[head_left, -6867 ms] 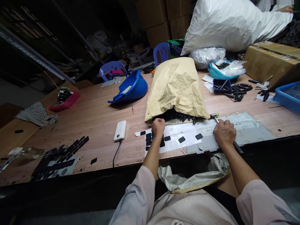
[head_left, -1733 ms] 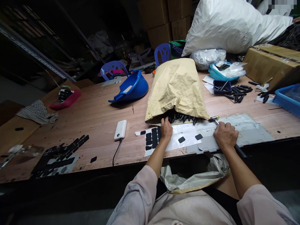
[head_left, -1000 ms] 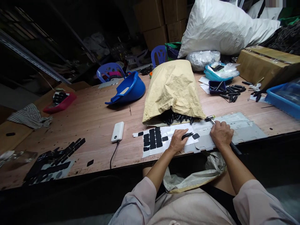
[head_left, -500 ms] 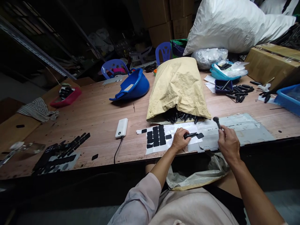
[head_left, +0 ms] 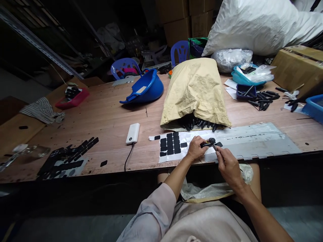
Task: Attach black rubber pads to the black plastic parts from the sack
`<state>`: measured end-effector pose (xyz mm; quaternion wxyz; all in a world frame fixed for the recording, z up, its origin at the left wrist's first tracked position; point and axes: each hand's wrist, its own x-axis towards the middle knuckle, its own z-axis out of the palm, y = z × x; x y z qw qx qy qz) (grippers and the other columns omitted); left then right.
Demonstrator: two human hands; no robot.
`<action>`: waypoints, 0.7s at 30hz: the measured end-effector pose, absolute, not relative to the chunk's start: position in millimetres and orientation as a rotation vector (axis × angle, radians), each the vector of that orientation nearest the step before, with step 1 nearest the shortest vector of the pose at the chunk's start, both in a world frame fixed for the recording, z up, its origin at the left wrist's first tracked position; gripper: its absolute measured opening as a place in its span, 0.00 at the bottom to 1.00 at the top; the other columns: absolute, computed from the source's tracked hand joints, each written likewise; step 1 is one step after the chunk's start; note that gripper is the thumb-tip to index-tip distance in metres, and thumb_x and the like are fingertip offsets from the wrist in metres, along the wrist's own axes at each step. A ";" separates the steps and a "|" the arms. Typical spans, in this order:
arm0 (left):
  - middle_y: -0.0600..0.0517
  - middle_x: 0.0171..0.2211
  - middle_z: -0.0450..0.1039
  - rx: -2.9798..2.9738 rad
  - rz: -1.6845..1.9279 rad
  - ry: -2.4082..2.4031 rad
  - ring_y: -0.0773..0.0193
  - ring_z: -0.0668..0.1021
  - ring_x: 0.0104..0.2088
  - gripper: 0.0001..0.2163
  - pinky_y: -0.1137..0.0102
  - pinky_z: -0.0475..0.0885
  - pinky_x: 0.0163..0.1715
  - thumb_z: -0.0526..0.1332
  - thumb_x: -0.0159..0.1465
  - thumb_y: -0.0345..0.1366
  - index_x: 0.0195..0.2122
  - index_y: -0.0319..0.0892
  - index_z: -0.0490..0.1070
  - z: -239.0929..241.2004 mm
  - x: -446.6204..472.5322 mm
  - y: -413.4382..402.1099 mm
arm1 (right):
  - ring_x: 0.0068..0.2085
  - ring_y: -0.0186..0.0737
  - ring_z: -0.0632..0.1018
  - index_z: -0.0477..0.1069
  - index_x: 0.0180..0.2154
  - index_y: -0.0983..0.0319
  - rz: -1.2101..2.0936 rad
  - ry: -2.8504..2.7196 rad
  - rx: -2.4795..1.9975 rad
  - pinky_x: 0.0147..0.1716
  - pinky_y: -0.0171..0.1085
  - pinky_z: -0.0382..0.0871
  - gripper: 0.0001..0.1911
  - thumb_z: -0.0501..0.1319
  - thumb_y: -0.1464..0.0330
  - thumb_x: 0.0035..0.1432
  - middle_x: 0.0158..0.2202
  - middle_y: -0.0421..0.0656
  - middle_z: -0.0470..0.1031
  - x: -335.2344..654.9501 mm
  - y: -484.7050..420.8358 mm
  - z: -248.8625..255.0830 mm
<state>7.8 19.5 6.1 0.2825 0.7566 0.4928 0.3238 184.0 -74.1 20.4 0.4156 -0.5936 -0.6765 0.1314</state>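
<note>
My left hand [head_left: 196,148] is closed on a slim black pen-like piece [head_left: 205,145], holding it low over the table. In my right hand [head_left: 229,168] is a short stick tool [head_left: 214,147] with a round dark head, its shaft pinched between thumb and fingers. The round head is at the black piece's right end; whether they touch I cannot tell. Under my left hand lies a white sheet [head_left: 182,157] with rows of rounded black squares [head_left: 170,143]. Another black square [head_left: 219,144] shows just beyond the tool.
Ahead, a yellow sack [head_left: 194,90] spills similar black pieces [head_left: 194,123]. A grey board [head_left: 264,148] lies to the right. Leftward are a white power bank [head_left: 133,133] with a cable and a blue basin [head_left: 148,88]. A cardboard box [head_left: 297,70] stands at back right.
My right hand has moved left, bringing the tool's round head to the black piece in my left hand. The left hand keeps its hold. The view has shifted slightly.
</note>
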 end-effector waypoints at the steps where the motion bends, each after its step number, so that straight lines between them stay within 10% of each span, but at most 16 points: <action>1: 0.50 0.37 0.78 2.031 0.866 1.314 0.55 0.77 0.44 0.08 0.60 0.74 0.50 0.73 0.58 0.27 0.38 0.43 0.82 5.9 7.8 19.6 | 0.44 0.47 0.81 0.78 0.56 0.58 0.300 -1.708 -1.494 0.48 0.44 0.76 0.21 0.50 0.58 0.77 0.42 0.48 0.81 182.1 -74.8 19.8; 21: 0.50 0.36 0.77 1.993 0.907 1.320 0.55 0.77 0.44 0.08 0.59 0.75 0.49 0.72 0.56 0.25 0.35 0.44 0.81 6.5 10.4 18.3 | 0.45 0.48 0.79 0.78 0.55 0.58 0.133 -1.612 -1.683 0.47 0.43 0.72 0.21 0.50 0.59 0.76 0.43 0.50 0.79 213.8 -64.7 30.4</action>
